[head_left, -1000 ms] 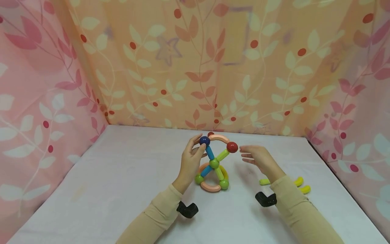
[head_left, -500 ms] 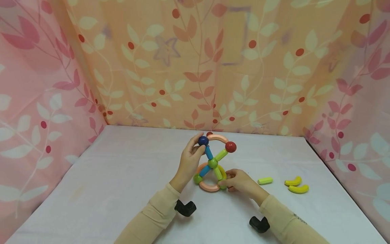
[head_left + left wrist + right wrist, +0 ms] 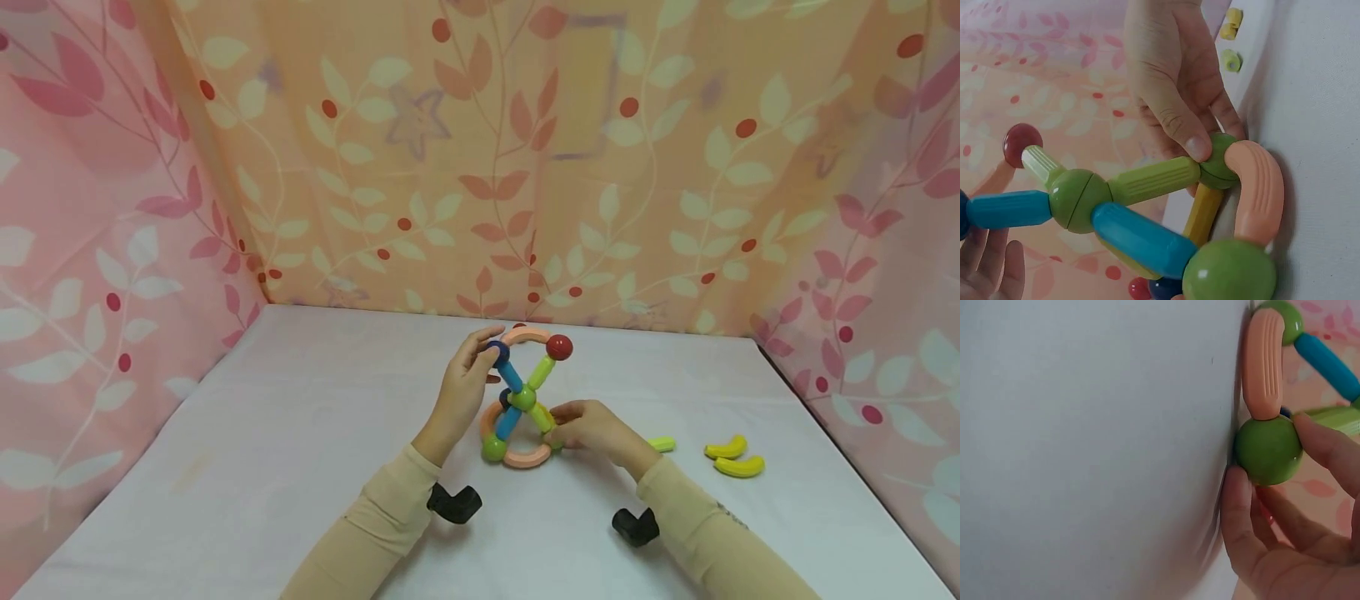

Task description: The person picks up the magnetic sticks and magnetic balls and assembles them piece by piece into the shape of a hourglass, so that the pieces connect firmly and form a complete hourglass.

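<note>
A toy frame of balls and rods stands on the white table, with a central green ball [image 3: 523,397] where blue rods [image 3: 508,423] and light green rods [image 3: 542,372] meet. My left hand [image 3: 459,392] holds the dark blue ball [image 3: 497,353] at its upper left. Lower down, my right hand [image 3: 596,433] pinches the lower right green ball [image 3: 1269,450] between thumb and fingers. A salmon curved rod [image 3: 527,457] joins that ball to the lower left green ball [image 3: 493,448]. At the upper right sits a red ball [image 3: 559,347]. The hands partly hide both held balls in the head view.
Two yellow curved rods [image 3: 738,467] lie on the table [image 3: 300,433] to the right. A loose light green rod [image 3: 663,444] lies behind the right forearm, partly covered. Patterned curtains [image 3: 570,208] enclose the back and sides.
My right hand has come down from beside the red ball to the lower right green ball. The frame has turned slightly, its red ball shifting left. My left hand stays at the dark blue ball.
</note>
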Motion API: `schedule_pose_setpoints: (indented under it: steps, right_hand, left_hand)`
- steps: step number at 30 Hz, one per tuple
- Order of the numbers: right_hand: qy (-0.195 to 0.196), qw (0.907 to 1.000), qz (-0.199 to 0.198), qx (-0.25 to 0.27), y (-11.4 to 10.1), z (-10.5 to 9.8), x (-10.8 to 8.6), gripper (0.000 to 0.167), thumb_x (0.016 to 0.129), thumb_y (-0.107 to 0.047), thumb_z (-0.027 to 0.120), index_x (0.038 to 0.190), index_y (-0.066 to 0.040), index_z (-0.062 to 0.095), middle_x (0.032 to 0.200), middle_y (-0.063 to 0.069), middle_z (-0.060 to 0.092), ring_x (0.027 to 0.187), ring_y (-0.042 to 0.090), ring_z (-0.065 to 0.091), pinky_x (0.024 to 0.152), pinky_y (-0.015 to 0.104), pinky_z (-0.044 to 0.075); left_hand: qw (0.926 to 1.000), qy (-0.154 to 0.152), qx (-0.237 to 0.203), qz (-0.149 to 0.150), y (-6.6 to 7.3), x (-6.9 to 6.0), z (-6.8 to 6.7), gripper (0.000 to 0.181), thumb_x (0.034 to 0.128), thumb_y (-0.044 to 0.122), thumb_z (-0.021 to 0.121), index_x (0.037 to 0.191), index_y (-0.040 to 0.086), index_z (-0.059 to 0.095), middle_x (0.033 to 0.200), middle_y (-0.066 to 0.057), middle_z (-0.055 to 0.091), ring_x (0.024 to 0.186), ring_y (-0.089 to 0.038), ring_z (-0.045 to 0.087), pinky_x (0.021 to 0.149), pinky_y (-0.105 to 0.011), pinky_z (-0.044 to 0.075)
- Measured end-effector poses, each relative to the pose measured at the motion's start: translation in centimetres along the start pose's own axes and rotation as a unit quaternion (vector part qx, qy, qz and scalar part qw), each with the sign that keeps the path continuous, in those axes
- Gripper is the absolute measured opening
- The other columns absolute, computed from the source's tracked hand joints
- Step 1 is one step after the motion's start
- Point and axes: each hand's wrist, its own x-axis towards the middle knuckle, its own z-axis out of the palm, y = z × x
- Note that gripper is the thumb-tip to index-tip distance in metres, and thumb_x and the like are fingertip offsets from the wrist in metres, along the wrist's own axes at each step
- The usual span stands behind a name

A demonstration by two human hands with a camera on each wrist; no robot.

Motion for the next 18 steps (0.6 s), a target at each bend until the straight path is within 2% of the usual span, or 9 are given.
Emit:
schedule_pose_setpoints:
  steps: [5, 9, 13, 18]
  right_hand:
    - [-0.015, 0.9997, -0.019, 0.005, 0.3, -0.7, 1.0, 0.051, 0.086, -0.019, 0.074, 0.134, -0.005, 0.061, 0.132, 0.012, 0.064, 0.113, 0.021, 0.062, 0.099, 0.041, 0.053]
    - [-0.025, 0.9992, -0.026, 0.017, 0.1, -0.9, 1.3, 0.049, 0.088, -0.017, 0.072, 0.134, -0.004, 0.061, 0.135, 0.014, 0.062, 0.119, 0.024, 0.061, 0.102, 0.042, 0.051]
    - [-0.004, 0.9992, -0.040, 0.000, 0.3, -1.9, 0.4, 0.052, 0.087, -0.024, 0.075, 0.133, -0.004, 0.061, 0.134, 0.015, 0.063, 0.118, 0.025, 0.062, 0.098, 0.041, 0.053]
    - [0.034, 0.9978, -0.048, -0.030, 1.8, -5.5, -1.5, 0.051, 0.089, -0.036, 0.074, 0.129, -0.007, 0.065, 0.129, 0.013, 0.067, 0.115, 0.024, 0.061, 0.099, 0.047, 0.050]
  left_hand:
    - [1.0000, 0.008, 0.004, 0.003, -0.1, 0.1, -0.1, 0.032, 0.1060, 0.025, 0.046, 0.134, 0.014, 0.058, 0.111, -0.018, 0.067, 0.090, -0.013, 0.062, 0.083, -0.033, 0.055]
    - [0.9998, 0.019, 0.003, 0.007, -0.2, 0.1, -0.1, 0.032, 0.1055, 0.028, 0.048, 0.131, 0.014, 0.060, 0.105, -0.018, 0.067, 0.085, -0.010, 0.061, 0.083, -0.036, 0.056]
    - [0.9997, 0.021, -0.006, 0.005, -0.2, -0.1, 0.0, 0.031, 0.1048, 0.026, 0.050, 0.130, 0.012, 0.061, 0.102, -0.018, 0.066, 0.084, -0.011, 0.061, 0.085, -0.042, 0.056]
    - [0.9998, 0.019, -0.007, 0.005, -0.1, 0.0, 0.0, 0.031, 0.1047, 0.026, 0.049, 0.130, 0.012, 0.061, 0.102, -0.019, 0.066, 0.084, -0.010, 0.060, 0.085, -0.039, 0.056]
